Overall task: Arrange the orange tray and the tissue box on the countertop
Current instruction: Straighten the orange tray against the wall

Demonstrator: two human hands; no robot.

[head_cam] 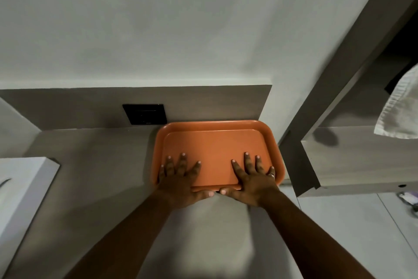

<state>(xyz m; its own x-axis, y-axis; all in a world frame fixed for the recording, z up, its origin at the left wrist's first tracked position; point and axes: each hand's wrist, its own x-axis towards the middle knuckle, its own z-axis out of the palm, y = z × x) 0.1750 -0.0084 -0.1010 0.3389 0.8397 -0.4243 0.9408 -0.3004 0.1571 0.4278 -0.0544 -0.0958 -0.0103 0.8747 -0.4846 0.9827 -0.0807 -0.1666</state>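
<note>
You had both hands flat on the orange tray (214, 143), left hand (178, 179) and right hand (253, 177) fingers spread, tray on the tabletop (101, 165), wall socket (144, 114) at ten o'clock.

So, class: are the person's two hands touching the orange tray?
Touching. The head view shows the left hand and right hand lying flat on the orange tray, fingers spread on its floor, thumbs at its near rim.

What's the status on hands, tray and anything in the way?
Left hand and right hand flat on orange tray, fingers spread. Tray lies on countertop, far edge at backsplash. Tissue box not identifiable. Nothing blocking.
</note>
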